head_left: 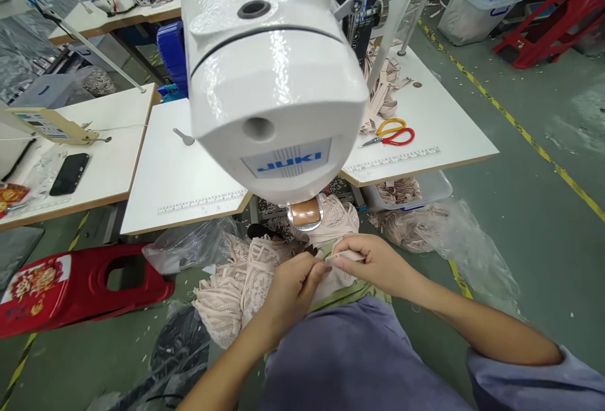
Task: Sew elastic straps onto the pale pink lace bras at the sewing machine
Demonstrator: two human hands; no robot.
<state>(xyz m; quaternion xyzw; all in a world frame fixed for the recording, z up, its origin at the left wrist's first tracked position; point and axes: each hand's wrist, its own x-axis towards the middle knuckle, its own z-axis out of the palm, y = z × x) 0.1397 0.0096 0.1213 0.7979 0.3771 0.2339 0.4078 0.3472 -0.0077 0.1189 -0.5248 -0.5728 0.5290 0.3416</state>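
Note:
Below the head of a white sewing machine [278, 89], both hands meet over my lap. My left hand [295, 282] is closed, thumb pressed to the fingers, on a small piece of pale fabric [348, 256]. From the other side my right hand [371, 263] pinches the same pale piece between thumb and fingers. Under the hands lies a green cloth [340, 297]. A heap of beige lace garments [246, 285] sits to the left of my left hand, and more beige lace [333, 219] rises just beyond the hands, near the machine's round metal-rimmed part [305, 214].
Scissors [397, 135] with red and yellow handles lie on the right tabletop [444, 121], near beige strips [382, 89]. A plastic bin [435, 189] of fabric stands beneath. A red stool [89, 285] lies at left. A black phone [69, 174] rests on the neighbouring table.

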